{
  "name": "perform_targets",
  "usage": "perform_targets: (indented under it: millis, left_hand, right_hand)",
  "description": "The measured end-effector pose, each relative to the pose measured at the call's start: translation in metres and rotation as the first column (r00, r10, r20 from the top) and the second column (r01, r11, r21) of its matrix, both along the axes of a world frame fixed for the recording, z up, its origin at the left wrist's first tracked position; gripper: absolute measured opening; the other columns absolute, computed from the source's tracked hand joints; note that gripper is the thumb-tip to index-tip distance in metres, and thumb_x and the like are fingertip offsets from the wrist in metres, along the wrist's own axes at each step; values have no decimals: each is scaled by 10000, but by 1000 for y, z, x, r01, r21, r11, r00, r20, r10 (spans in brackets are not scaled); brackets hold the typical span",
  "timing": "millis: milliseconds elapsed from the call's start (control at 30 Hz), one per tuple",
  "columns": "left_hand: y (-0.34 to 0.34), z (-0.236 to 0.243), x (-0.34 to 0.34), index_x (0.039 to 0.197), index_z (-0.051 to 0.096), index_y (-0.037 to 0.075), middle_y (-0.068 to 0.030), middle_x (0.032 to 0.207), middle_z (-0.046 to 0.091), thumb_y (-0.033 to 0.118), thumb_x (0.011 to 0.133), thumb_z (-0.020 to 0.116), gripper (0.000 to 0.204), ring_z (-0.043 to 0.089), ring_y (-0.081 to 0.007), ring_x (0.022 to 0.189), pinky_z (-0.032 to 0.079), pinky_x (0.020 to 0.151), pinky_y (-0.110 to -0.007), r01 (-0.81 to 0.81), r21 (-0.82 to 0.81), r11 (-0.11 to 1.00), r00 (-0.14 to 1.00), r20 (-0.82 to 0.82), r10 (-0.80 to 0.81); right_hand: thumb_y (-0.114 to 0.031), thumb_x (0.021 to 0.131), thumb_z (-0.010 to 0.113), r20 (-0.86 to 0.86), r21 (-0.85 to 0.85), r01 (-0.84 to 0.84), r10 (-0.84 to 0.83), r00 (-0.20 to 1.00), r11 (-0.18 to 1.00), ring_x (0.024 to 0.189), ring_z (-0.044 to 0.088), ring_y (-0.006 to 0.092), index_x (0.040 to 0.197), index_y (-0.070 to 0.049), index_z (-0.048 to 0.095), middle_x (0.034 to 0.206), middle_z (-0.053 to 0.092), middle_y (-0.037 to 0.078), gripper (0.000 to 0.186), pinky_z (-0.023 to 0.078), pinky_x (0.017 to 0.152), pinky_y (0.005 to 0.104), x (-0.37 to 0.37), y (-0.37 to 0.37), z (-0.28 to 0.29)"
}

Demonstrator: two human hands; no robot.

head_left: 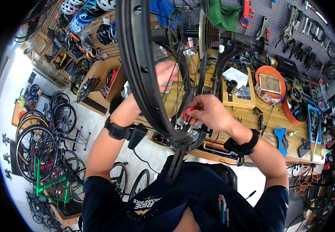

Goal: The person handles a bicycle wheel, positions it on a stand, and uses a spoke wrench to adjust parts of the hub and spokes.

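In front of me a bicycle wheel with a black rim (143, 83) stands upright in a dark wheel truing stand (218, 71). Its hub carries a cassette (213, 34) on the right side. My right hand (208, 112) pinches a red spoke wrench (188, 113) among the spokes, close to the lowest part of the rim. My left hand (164, 75) reaches behind the rim at the spokes; motion blurs it, but its fingers look stretched out and nothing shows in them. Whether it touches a spoke I cannot tell.
Behind the stand runs a wooden workbench (270, 135) with an orange round tray (270, 73), a cardboard box lid (239, 96) and a blue tool (280, 139). Pliers and wrenches hang on a pegboard (275, 23). Several bicycles (40, 154) stand on the left; an open carton (99, 83) is nearer.
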State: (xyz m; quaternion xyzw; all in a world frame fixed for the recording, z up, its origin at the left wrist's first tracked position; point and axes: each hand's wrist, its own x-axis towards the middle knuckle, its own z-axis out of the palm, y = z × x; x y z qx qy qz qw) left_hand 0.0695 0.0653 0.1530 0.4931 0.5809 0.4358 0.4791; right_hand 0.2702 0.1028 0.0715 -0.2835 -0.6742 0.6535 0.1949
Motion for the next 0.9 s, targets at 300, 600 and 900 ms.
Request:
perform_targets:
  millis: [300, 600, 900]
  left_hand:
    - [1, -42, 3, 1433, 362, 10, -92, 1367, 520, 243, 942, 643, 612, 555, -187, 1208, 446, 968, -317, 211, 16, 977, 973, 89, -211]
    - [10, -52, 3, 1440, 364, 25, -74, 1348, 548, 165, 938, 634, 588, 572, -173, 1182, 440, 962, -314, 219, 59, 974, 974, 44, -221]
    - [10, -57, 0, 1447, 351, 18, -104, 1354, 540, 188, 934, 640, 613, 568, -198, 1192, 422, 989, -332, 232, 96, 968, 972, 16, -234]
  right_hand:
    - [54, 914, 572, -306, 157, 424, -364, 880, 892, 704, 675, 138, 961, 62, 590, 824, 690, 114, 52, 555, 634, 261, 31, 15, 20]
    - [73, 899, 554, -275, -110, 98, -125, 953, 989, 717, 666, 153, 1044, 88, 561, 874, 659, 120, 146, 560, 659, 266, 7, -32, 12]
    - [67, 894, 564, -199, -156, 116, -146, 969, 981, 696, 679, 169, 1008, 117, 570, 852, 659, 133, 124, 563, 625, 264, -1, -27, 22]
